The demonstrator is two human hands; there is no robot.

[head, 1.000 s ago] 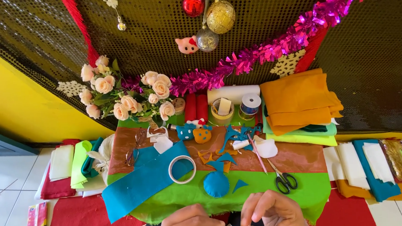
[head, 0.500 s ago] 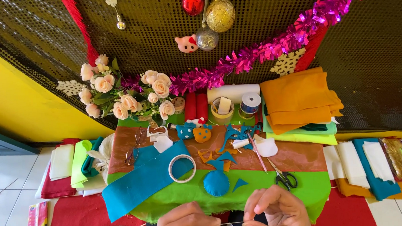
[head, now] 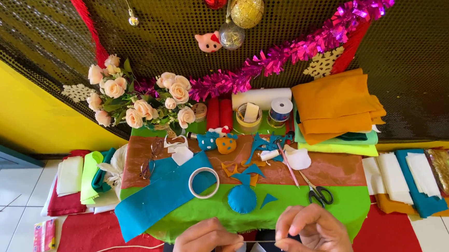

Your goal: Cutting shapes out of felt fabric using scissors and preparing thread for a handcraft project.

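Thin pale thread (head: pixel 258 241) stretched taut between both hands at the bottom edge of view, just below the near rim of the table (head: pixel 344 207) draped in green felt. Left hand (head: pixel 203 245) pinching one end between fingertips; right hand (head: pixel 314 234) pinching the other end, fingers curled. Just beyond, on the green felt: round blue stuffed felt ball (head: pixel 242 198), small blue felt triangle (head: pixel 268 199) beside it. Farther left, white tape ring (head: pixel 203 183) lying on a long teal felt strip (head: pixel 161 194). Right of centre, black-handled scissors (head: pixel 319 193). Far back, folded orange felt stack (head: pixel 337 103) and peach artificial roses (head: pixel 140 102).
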